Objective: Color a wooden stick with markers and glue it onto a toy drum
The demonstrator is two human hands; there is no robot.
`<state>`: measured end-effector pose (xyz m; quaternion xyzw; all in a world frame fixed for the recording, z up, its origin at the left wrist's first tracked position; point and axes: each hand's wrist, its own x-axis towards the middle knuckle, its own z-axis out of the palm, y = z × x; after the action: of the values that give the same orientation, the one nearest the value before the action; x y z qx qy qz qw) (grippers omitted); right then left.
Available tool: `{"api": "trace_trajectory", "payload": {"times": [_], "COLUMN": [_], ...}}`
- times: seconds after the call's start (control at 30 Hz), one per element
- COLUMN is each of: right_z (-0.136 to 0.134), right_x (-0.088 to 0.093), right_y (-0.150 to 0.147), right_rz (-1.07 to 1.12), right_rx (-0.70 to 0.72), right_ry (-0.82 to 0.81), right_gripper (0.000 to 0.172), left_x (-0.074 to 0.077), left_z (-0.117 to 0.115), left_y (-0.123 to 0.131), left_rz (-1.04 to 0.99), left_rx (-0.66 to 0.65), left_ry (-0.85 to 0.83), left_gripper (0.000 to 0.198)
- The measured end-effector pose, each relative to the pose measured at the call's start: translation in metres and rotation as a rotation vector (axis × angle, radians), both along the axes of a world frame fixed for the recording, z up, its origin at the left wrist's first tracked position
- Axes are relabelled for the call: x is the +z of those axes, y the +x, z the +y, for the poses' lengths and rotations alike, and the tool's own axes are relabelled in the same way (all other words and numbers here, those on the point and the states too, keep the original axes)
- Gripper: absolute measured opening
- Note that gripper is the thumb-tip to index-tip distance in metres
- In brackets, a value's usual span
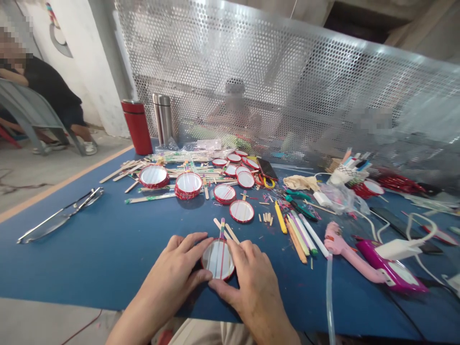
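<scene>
Between my two hands, close to the table's front edge, is a small round disc point(216, 261) with a red rim and a pale, shiny face. A thin red line and a light strip run down its face. My left hand point(181, 261) grips the disc's left side, with the thumb at the lower rim. On the opposite side, the fingers and thumb of my right hand point(251, 270) close around the rim. A stick with purple and yellow bands point(222, 227) shows at the disc's top edge. Plain wooden craft sticks point(232, 233) lie beside it, partly hidden by my fingers.
Similar discs, some stacked point(189, 184), and many sticks lie beyond. Markers point(302, 235), a pink glue gun point(354, 254) and a purple power strip point(391, 268) are to the right. Glasses point(63, 215) lie left; a red flask point(137, 127) stands behind. A perforated metal panel point(287, 81) borders the table.
</scene>
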<state>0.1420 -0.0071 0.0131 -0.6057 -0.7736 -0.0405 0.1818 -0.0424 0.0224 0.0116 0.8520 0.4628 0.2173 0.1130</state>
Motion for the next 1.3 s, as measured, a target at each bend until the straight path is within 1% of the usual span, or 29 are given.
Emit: {"api": "trace_trajectory", "payload": {"times": [0.17,0.33,0.47,0.63,0.83,1.03,1.2,1.3], "right_z": [0.0003,-0.0003,-0.0004,0.0000,-0.0004,-0.0004,-0.0001,0.0001], "right_x": [-0.0004,0.0008,0.0022,0.0017,0.0002,0.0031,0.0047,0.0036], "right_y": [-0.0006,-0.0018,-0.0024,-0.0019,-0.0014,-0.0022,-0.0024,-0.0019], "right_rz": [0.016,0.036,0.053,0.049,0.052,0.057,0.070,0.055], "right_rx": [-0.005,-0.024,-0.030,-0.025,-0.023,-0.031,-0.030,-0.034], "right_ry": [-0.007,-0.023,-0.059,-0.059,-0.050,-0.074,-0.108,-0.090], "right_gripper": [0.067,0.066,0.066,0.066,0.067,0.066,0.067,0.067], "left_x": [-0.0039,-0.0025,-0.0037,-0.0072,-0.0042,-0.0050,-0.0021,-0.0010], "left_z": [0.0013,-0.0008,-0.0005,0.0009,0.0000,-0.0013,-0.0004,0.0003], "left_y": [-0.0008,-0.0033,-0.0045,-0.0056,-0.0045,-0.0048,-0.0044,-0.0038], "left_rz": [-0.068,-0.052,-0.068,-0.107,-0.094,-0.085,-0.082,-0.094], "left_rx": [-0.061,-0.113,-0.113,-0.124,-0.112,-0.107,-0.120,-0.121], "left_ry": [0.007,-0.009,-0.009,0.009,0.031,0.047,0.033,0.024], "left_gripper": [0.044,0.046,0.046,0.049,0.049,0.051,0.048,0.048]}}
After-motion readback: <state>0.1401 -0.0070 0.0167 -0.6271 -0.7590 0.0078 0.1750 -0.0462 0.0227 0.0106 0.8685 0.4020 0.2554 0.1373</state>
